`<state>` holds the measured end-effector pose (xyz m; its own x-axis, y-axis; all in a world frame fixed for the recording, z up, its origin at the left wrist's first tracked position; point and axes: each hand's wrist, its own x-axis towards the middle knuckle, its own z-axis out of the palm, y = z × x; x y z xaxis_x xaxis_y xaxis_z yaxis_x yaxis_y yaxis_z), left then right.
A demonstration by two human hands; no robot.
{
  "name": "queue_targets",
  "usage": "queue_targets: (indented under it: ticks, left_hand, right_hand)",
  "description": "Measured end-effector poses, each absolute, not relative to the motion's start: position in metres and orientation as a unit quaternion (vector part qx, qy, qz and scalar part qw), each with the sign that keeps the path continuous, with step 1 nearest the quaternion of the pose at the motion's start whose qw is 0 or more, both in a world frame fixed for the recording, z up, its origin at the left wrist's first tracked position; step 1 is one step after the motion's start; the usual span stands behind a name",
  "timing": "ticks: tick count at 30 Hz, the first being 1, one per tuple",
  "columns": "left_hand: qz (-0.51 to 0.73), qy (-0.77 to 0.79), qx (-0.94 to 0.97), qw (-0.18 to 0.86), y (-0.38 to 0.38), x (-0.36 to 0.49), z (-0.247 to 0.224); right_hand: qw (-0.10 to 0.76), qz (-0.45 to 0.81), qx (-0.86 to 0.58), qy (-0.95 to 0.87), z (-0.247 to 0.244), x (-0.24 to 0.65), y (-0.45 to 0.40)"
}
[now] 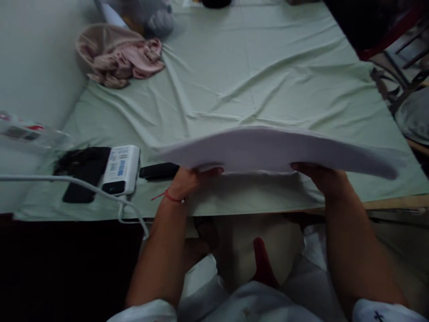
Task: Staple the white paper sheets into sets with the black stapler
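A wide, pale white sheet [254,150] is held up over the near part of the table, its middle bowed upward and its ends drooping. Whether it is paper or folded cloth I cannot tell. My left hand [197,176] grips its near edge left of the middle, thumb on the side facing me and fingers hidden behind. On the right, my right hand [318,176] pinches the same edge in a like way. A red string bracelet [176,197] circles my left wrist. Just left of that hand lies a slim black object [157,171].
Pale green cloth [268,67] covers the table in wrinkles. At left are a white power bank [122,167], a dark phone [82,190] and a white cable [80,182] crossing the table edge. Pink fabric [144,58] is bunched farther back. A clear plastic package [30,132] stands by the wall.
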<state>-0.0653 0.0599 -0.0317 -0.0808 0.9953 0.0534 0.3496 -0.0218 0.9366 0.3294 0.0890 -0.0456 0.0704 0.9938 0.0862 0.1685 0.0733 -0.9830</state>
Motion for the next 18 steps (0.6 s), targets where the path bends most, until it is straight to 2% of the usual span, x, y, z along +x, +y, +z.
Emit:
queue_targets:
  ticks: [5,8,12,18]
  left_hand:
    - [0.461,0.581,0.549,0.385,0.061,-0.056,-0.031]
    - [0.516,0.565,0.493,0.415,0.060,-0.050,-0.034]
    - [0.536,0.552,0.423,0.479,0.057,-0.046,-0.034]
    - [0.514,0.540,0.406,0.529,0.053,-0.044,-0.024]
  right_hand:
    - [0.478,0.374,-0.567,-0.557,-0.041,0.321,0.091]
    - [0.502,0.429,-0.541,-0.521,-0.038,0.314,0.090]
    - [0.484,0.520,-0.522,-0.471,-0.032,0.306,0.088]
    - [0.502,0.535,-0.515,-0.444,-0.027,0.299,0.086]
